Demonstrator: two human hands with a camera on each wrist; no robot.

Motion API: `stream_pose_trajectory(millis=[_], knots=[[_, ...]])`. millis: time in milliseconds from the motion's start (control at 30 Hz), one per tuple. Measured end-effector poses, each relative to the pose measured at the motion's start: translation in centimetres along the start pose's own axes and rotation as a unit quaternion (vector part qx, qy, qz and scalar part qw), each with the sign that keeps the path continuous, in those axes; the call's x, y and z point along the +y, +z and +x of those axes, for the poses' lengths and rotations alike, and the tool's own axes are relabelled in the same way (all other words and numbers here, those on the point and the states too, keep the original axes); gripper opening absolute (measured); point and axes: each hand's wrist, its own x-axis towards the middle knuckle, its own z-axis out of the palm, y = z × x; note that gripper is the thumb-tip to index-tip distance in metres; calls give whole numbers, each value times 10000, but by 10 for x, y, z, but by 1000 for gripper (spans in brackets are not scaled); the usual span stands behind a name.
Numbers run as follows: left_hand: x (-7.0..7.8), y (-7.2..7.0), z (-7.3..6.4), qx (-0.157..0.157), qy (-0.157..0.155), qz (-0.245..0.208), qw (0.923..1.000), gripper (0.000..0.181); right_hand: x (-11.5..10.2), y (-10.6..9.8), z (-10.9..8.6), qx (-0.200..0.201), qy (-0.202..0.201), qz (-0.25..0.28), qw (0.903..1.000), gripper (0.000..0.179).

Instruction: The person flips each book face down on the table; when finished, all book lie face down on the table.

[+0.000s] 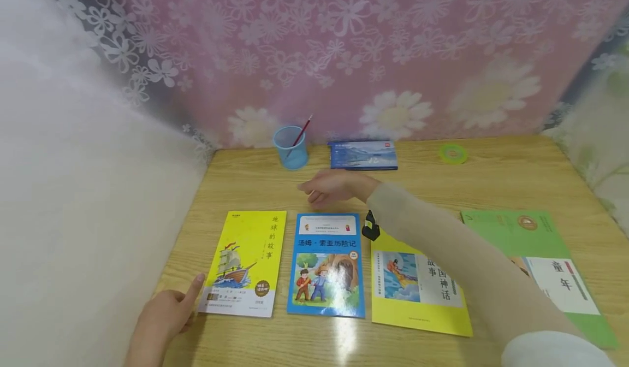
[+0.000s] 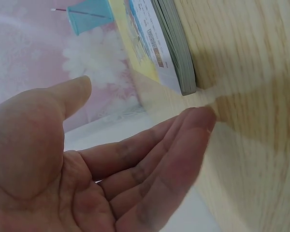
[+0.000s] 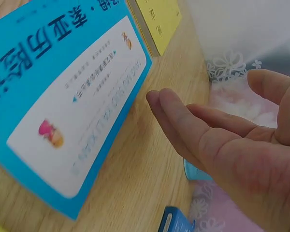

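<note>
Four books in row on light-wood bench [image 1: 245,184]: yellow ship-cover book [image 1: 245,263], blue cartoon-cover book [image 1: 326,268], yellow panel-cover book [image 1: 417,315], green white-panel book [image 1: 582,323]. Narrow wood gaps separate first three. Left hand [image 1: 164,309] just beside ship book's left edge, fingers loose, nothing held. Right hand [image 1: 336,185] near blue book's top edge, thumb spread, nothing held.

1 high head view, forward-down; 2 close wrist views; common table [image 1: 245,184]
</note>
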Motion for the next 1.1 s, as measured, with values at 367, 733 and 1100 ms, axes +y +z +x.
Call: stream_pose_trajectory(millis=[367,733,1100], knots=[[7,5,2,74,272,-15,9996,94,-4,25,27,13,-126,141,9998,76],[10,10,2,54,269,-66,9996,89,-11,50,36,-123,-149,22,9998,40],[9,13,7,-73,156,-264,9995,90,-9,56,49,17,-381,-611,9974,46]])
